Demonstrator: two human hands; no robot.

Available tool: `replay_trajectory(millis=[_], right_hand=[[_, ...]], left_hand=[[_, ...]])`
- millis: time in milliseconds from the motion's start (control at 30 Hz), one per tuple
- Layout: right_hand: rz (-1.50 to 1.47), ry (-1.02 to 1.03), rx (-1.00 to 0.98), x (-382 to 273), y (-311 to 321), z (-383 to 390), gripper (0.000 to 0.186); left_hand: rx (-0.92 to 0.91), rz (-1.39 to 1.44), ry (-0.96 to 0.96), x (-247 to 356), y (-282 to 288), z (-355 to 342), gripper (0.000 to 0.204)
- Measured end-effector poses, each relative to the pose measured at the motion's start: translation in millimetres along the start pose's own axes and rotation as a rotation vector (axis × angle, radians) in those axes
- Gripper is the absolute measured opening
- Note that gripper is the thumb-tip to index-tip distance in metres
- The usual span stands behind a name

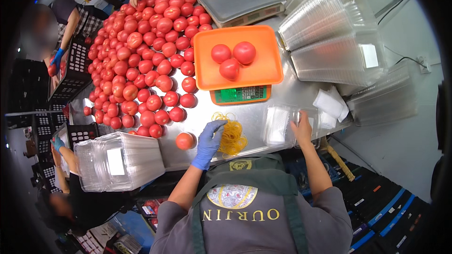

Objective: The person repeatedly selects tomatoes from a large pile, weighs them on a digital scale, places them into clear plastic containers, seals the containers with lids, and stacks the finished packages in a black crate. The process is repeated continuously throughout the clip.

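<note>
My left hand (210, 142), in a blue glove, is over the near edge of the steel table with its fingers curled together. Its fingertips are beside a loose pile of yellow rubber bands (232, 137); whether a band is between them is too small to make out. My bare right hand (302, 128) grips the right side of a clear plastic box (277, 129) with white pads inside. Just left of my gloved hand lies a single tomato (184, 141). Ahead, an orange tray (268, 61) holding three tomatoes (230, 69) rests on a digital scale (241, 95).
A large heap of tomatoes (141, 61) covers the table's left side. Nested clear boxes stand at left (141, 160) and far right (325, 23). White pads (331, 104) lie right of my hand. Another scale (242, 0) sits behind. Co-workers stand around the left and far sides.
</note>
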State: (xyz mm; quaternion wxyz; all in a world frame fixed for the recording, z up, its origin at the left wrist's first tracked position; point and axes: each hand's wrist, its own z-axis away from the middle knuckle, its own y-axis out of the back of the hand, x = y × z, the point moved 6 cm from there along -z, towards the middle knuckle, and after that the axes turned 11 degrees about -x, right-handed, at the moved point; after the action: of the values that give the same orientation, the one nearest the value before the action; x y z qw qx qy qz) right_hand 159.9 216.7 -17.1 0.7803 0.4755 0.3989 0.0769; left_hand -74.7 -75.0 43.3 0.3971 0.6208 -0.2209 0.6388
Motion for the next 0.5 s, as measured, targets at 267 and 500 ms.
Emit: replay_trajectory(millis=[267, 500], right_hand=[[0.116, 0.362, 0.059, -146, 44, -45, 0.057], [0.3, 0.677, -0.083, -268, 14, -184, 0.067]], left_hand=[[0.168, -0.412, -0.329, 78, 30, -70, 0.048], [0.06, -0.664, -0.048, 79, 9, -167, 0.077]])
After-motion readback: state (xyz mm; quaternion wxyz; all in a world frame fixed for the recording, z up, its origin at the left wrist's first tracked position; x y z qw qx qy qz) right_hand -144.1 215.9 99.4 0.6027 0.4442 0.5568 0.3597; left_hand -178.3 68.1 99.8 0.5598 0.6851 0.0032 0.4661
